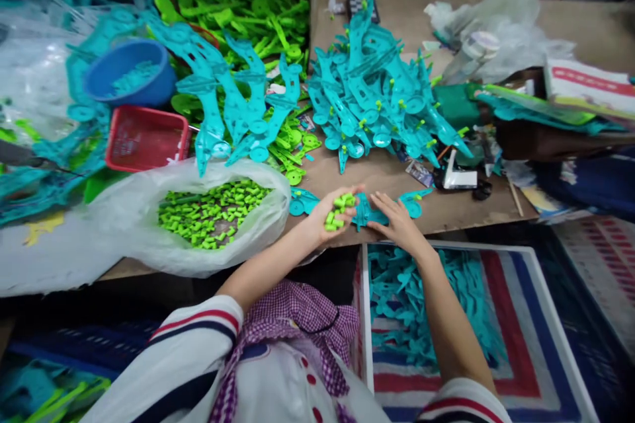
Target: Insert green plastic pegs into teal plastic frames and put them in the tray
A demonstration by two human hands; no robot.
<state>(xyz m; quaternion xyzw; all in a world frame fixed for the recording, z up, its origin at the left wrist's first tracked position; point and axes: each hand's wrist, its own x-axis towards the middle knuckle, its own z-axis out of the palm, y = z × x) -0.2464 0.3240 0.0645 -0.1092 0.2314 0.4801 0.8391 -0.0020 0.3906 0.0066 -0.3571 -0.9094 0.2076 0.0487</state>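
Note:
My left hand is cupped around a handful of small green plastic pegs. My right hand presses on a flat teal plastic part that lies on the cardboard tabletop near its front edge. The two hands almost touch over this part. Left of my hands, a white plastic bag lies open and holds many more green pegs.
A heap of teal parts with green pegs fitted sits behind my hands. More teal parts, green parts, a blue bowl and a red basket lie left. A striped bin of teal parts stands below the table.

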